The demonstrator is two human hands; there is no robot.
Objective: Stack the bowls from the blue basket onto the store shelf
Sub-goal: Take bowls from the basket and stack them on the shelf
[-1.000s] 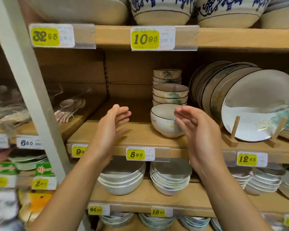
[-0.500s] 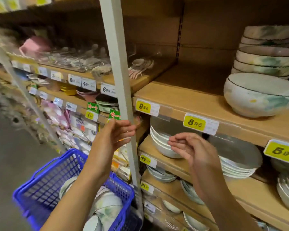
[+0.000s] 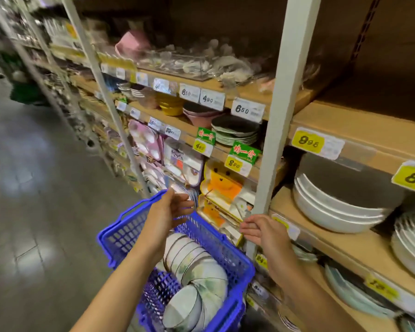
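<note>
A blue basket [image 3: 130,233] sits low in the aisle beside the shelving. Several white bowls [image 3: 197,267] with green marks and dark rims lie on their sides in a row inside it. My left hand [image 3: 168,212] hovers over the basket's far end, fingers loosely spread, holding nothing. My right hand [image 3: 261,231] is to the right of the basket, in front of a white shelf post [image 3: 276,130], fingers loosely curled and empty. The wooden store shelf [image 3: 359,137] with 8.95 price tags runs along the upper right; its visible top is bare here.
White serving bowls [image 3: 333,212] are stacked on the lower shelf at right, with more plates below. Left of the post, shelves hold small dishes, trays and packaged children's plates. Grey floor tiles fill the left side.
The view has swung down and left from the shelf to the basket. Both hands have come down from the shelf to the basket, still empty.
</note>
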